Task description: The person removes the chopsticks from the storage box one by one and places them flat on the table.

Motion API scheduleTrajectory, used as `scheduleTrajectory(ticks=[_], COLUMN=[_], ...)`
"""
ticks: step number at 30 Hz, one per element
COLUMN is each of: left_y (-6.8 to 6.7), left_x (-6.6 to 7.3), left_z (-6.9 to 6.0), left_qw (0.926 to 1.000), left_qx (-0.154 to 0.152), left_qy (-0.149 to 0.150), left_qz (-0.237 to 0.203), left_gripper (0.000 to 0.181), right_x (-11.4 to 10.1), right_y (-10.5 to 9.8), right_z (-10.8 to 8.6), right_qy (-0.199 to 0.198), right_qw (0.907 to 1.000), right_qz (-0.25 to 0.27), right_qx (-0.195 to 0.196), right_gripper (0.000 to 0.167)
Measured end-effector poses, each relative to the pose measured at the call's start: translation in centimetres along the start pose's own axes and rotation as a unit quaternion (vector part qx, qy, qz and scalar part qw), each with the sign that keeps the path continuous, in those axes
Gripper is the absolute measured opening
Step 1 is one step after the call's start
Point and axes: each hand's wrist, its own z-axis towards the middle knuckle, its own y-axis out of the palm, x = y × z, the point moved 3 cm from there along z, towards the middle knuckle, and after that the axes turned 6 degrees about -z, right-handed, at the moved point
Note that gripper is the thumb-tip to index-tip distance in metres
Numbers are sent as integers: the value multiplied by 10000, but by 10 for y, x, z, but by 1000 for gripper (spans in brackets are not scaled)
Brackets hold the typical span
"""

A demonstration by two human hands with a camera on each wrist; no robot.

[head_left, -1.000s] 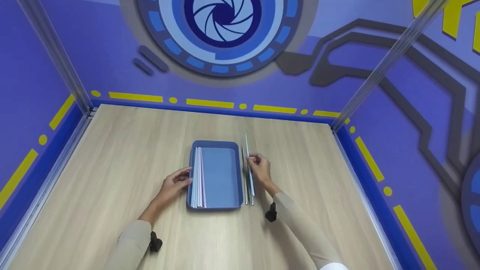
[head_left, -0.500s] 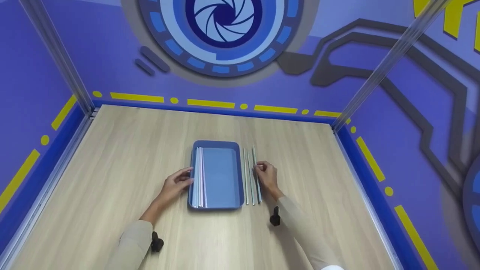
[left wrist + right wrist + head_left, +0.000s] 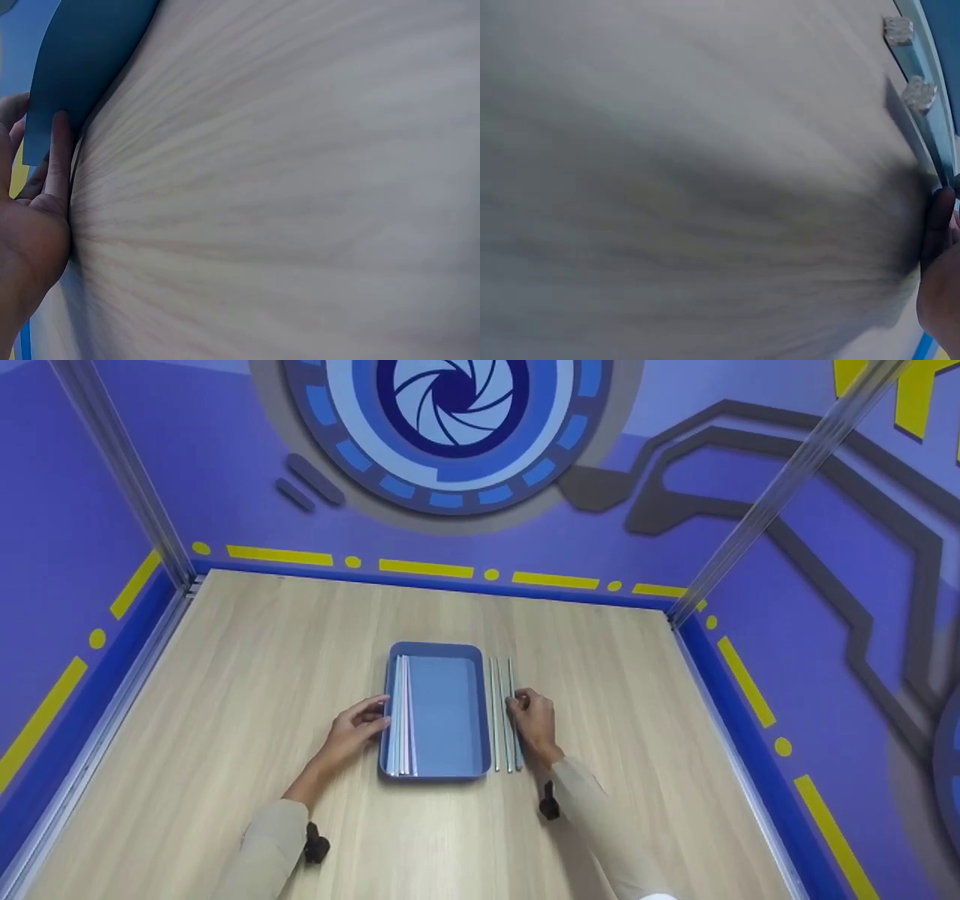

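A blue-grey rectangular tray (image 3: 485, 712) lies on the table, with several thin pale sticks (image 3: 403, 712) gathered lengthwise along its left side. My left hand (image 3: 352, 731) holds the tray's left wall; the left wrist view shows a finger of the hand (image 3: 41, 202) against the outer face of the wall (image 3: 90, 60). To the right of the tray, 3 metallic-looking sticks (image 3: 494, 735) lie roughly parallel. My right hand (image 3: 536, 720) pinches the rightmost stick (image 3: 517, 750) near its middle. Silvery stick ends (image 3: 919, 94) show in the right wrist view, where most of that hand is cut off.
The wood-grain table (image 3: 300, 615) is bounded by a blue printed back wall (image 3: 420, 536), a left wall (image 3: 67, 585) and a right wall (image 3: 825, 690). Metal posts stand at the back corners.
My right hand has moved right and slightly nearer, bringing its stick from a raised slant down beside the two others. My left hand has stayed at the tray's left wall.
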Motion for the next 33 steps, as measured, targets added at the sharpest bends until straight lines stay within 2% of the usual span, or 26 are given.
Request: scheduleTrajectory(ticks=[5, 13, 16, 21, 28, 33], left_y=[2, 3, 4, 3, 0, 2], left_x=[-3, -2, -1, 1, 4, 4], left_z=[-3, -2, -1, 0, 1, 2], left_qw=[9999, 9999, 9999, 9999, 9993, 9995], left_qx=[19, -4, 10, 71, 116, 154], left_qy=[-43, 46, -18, -7, 92, 57], left_qz=[129, 165, 150, 146, 350, 258], left_gripper=[48, 50, 50, 49, 48, 47], right_x=[3, 3, 3, 4, 0, -12], right_y=[0, -4, -5, -5, -17, -23], right_z=[-4, -5, -4, -1, 4, 12], right_qy=[82, 176, 187, 64, 355, 163], right_qw=[9999, 9998, 9997, 9995, 9964, 9957], right_qz=[-111, 25, 76, 255, 768, 903], right_qx=[-72, -134, -165, -168, 36, 143], right_gripper=[22, 21, 21, 20, 18, 14])
